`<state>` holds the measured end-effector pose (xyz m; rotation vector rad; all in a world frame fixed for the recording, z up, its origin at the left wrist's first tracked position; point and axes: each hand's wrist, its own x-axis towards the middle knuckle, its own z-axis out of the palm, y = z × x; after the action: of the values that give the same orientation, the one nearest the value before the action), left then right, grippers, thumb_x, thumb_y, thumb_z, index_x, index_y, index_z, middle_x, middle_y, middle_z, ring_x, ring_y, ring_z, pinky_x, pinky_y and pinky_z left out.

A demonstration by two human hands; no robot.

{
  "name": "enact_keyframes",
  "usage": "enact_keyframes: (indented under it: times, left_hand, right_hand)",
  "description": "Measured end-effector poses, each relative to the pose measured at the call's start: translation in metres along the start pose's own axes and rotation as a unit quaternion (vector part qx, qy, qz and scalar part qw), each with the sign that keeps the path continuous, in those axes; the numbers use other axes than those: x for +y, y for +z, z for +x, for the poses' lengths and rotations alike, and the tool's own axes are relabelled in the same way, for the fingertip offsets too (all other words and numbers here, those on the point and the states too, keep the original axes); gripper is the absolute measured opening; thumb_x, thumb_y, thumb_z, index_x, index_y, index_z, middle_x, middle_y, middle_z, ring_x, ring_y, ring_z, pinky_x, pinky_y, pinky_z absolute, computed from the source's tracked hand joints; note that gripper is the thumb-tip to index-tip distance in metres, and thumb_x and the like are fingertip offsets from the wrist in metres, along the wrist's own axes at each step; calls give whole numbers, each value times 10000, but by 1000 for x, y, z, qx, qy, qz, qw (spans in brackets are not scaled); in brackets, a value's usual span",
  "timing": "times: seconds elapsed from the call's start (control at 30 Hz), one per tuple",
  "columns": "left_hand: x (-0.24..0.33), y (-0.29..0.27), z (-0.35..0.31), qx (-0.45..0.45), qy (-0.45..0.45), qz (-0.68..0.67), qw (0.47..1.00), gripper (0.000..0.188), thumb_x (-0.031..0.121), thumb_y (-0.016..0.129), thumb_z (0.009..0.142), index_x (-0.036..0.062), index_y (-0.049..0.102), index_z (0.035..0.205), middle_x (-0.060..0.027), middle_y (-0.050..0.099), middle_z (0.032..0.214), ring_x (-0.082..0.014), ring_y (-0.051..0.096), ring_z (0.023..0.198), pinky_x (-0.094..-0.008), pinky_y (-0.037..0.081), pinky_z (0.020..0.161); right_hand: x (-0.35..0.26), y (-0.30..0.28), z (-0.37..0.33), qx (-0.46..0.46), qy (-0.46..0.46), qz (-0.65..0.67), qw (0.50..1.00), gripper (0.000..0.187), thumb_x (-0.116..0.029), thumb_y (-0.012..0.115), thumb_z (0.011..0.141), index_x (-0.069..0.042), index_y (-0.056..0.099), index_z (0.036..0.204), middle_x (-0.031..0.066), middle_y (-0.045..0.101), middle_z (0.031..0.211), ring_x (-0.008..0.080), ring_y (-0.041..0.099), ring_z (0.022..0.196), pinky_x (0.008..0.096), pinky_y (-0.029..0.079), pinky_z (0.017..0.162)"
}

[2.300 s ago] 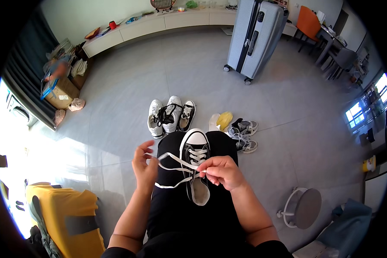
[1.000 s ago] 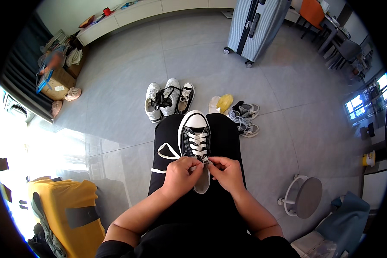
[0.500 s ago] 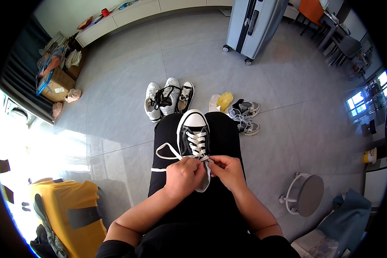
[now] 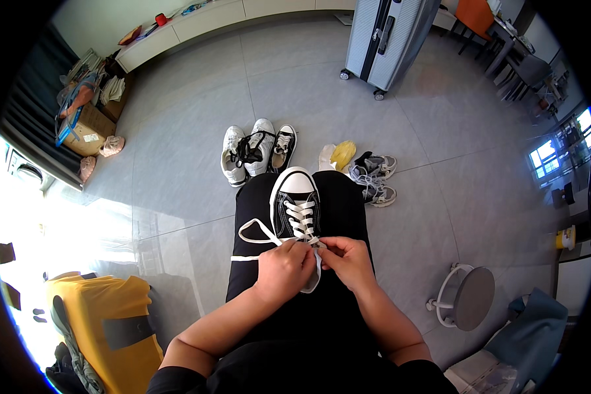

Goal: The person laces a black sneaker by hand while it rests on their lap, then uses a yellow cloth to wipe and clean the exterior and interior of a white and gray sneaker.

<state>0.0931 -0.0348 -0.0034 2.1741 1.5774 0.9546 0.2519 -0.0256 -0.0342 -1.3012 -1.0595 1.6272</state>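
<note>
A black canvas sneaker [image 4: 296,197] with a white toe cap lies on my black-trousered lap, toe pointing away from me. White shoelace [image 4: 301,218] criss-crosses its front, and a loose loop trails to the left over my thigh. My left hand [image 4: 284,266] is closed at the left of the shoe's opening, its fingertips curled inward over the upper eyelets. Opposite it, my right hand [image 4: 348,261] pinches the lace by the right upper eyelets. Both sets of fingertips nearly meet, and they partly hide the lace and the tongue.
Beyond my knees stand white sneakers [image 4: 232,157] and a matching black sneaker [image 4: 284,148]. Grey sneakers [image 4: 377,178] and a yellow item [image 4: 343,154] lie to the right. A round stool [image 4: 474,299] is at right, a yellow-draped piece [image 4: 111,315] at left, a silver suitcase [image 4: 368,46] farther off.
My left hand has shifted very slightly to the right, closer to the right hand. The shoe and my right hand stay nearly where they were.
</note>
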Motion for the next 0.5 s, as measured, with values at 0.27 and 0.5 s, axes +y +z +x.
enact_keyframes:
  times: [0.27,0.5]
  left_hand:
    - [3,1,1,-22,3,19,1000,54,83,677,776,42,647,794,-91,608,693,-271,612,553,-355,486,483]
    - [0,-16,10,-74,-98,-110,986,222,141,735,742,35,577,857,-88,627,689,-245,633,578,-326,500,525]
  right_hand:
    - [-11,-9,1,-35,61,88,994,219,-36,619,880,27,633,1089,72,664,877,100,624,696,213,523,576]
    - [-5,-5,3,-18,41,45,998,109,-94,586,921,1,611,968,56,629,836,103,589,621,225,522,525]
